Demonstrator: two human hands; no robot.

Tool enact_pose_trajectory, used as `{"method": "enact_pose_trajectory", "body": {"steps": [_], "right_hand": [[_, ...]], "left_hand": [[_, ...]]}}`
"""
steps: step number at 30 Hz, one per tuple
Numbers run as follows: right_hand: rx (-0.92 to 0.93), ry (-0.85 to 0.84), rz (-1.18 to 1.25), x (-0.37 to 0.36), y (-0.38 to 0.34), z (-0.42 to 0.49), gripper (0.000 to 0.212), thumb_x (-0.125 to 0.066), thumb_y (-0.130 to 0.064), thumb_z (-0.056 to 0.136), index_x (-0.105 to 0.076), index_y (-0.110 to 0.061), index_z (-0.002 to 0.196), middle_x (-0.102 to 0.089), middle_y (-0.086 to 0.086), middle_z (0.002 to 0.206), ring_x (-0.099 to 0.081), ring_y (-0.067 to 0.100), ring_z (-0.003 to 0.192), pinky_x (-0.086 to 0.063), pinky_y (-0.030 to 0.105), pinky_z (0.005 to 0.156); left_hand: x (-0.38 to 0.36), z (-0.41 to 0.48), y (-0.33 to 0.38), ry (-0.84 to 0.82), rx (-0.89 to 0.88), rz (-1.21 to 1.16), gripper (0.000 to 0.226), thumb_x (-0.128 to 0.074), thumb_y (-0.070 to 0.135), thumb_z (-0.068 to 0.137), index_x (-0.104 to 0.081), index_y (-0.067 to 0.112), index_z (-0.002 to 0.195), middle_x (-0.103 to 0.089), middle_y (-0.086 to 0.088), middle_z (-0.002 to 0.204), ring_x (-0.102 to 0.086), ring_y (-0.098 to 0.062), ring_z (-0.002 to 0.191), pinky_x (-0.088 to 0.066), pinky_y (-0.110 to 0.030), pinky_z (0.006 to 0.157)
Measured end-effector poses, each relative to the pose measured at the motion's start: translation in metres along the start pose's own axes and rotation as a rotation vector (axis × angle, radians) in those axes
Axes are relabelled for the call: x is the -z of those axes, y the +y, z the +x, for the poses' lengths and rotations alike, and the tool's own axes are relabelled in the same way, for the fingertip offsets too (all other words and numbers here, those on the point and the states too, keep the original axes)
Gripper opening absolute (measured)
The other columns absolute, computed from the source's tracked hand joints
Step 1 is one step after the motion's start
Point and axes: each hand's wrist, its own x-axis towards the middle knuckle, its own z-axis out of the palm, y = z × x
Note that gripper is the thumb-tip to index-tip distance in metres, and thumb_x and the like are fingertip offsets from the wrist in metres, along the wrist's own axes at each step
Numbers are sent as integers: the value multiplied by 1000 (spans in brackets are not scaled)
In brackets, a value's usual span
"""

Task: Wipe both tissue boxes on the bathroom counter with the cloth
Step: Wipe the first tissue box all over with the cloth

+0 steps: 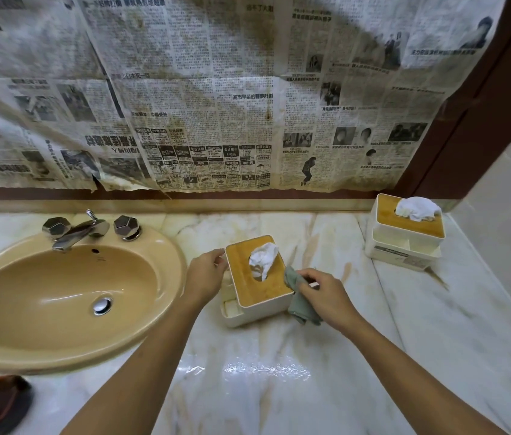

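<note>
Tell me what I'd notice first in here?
Stained, yellowed newspaper sheets cover the wall above the marble counter. At left sits a tan oval ceramic sink. In the middle, the left hand grips a white tissue box with a wooden lid while the right hand holds a grey-green cloth against its side; a matching box stands back right.

2 tissue boxes (247, 288) (387, 216), 1 cloth (303, 306)

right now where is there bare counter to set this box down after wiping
Bare marble lies between the near tissue box and the far tissue box, and in front, between the forearms. Crowded: the left hand, right hand and cloth hug the near tissue box; the sink fills the left.
</note>
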Motion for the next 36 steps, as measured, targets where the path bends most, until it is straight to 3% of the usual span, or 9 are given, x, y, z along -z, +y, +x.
{"method": "enact_pose_trajectory", "body": {"steps": [3,7,10,14,18,21,28,32,36], "right_hand": [[-40,-16,83,1,0,-2,15,-60,-24,94,-74,-27,95,-73,-10,91,-67,9,82,-53,25,70],[-94,19,169,-1,1,0,18,-57,-21,95,-74,-26,92,-72,-7,92,-66,15,90,-53,30,77],[-80,-30,195,-4,2,-4,15,-61,-16,92,-74,-22,90,-72,-6,90,-65,10,88,-51,27,80],[-78,-98,211,-4,3,-7,13,-63,-11,88,-74,-17,91,-74,0,91,-65,9,86,-53,27,80],[-103,-58,244,-2,4,-4,16,-62,-10,89,-75,-20,91,-72,-3,85,-64,9,82,-53,23,69],[-120,-35,268,1,4,-4,17,-61,-11,90,-74,-22,90,-70,-9,80,-62,6,78,-46,17,61],[-96,56,287,-1,3,-4,17,-62,-12,92,-74,-24,95,-73,-7,92,-66,9,92,-52,23,76],[-54,145,284,-2,-3,-6,15,-62,-14,93,-72,-25,98,-72,-11,93,-65,1,88,-53,20,76],[10,191,289,-4,-11,-9,16,-62,-13,93,-71,-24,101,-72,-12,96,-68,0,82,-54,16,71]], "left_hand": [[1,-4,13,-56,15,-103,30,-54,16,95,-67,16,123,-74,-3,108,-65,-22,103,-44,-28,79],[-8,-8,27,-188,113,-288,42,-68,52,82,-52,29,114,-68,0,111,-64,-17,96,-51,-35,83],[-16,-9,38,-197,93,-126,64,-65,78,60,-46,30,98,-63,10,99,-60,-16,94,-45,-42,88],[-25,-8,53,-189,17,100,70,-62,88,50,-48,28,85,-59,11,91,-55,-14,90,-38,-44,88],[-30,-3,49,-233,-10,152,41,-58,70,74,-49,31,83,-56,3,105,-51,-21,103,-28,-52,104],[-24,2,45,-243,-19,128,21,-49,46,91,-45,29,79,-61,-1,99,-56,-28,99,-35,-51,97],[1,5,29,-212,74,-99,23,-51,45,78,-42,24,72,-52,8,71,-48,-18,74,-36,-35,68],[7,4,16,-226,100,-183,29,-62,49,70,-53,27,86,-62,12,85,-57,-12,82,-44,-34,73],[10,4,12,-288,117,-311,33,-72,34,83,-57,24,111,-68,2,104,-64,-16,99,-50,-30,81]]}}
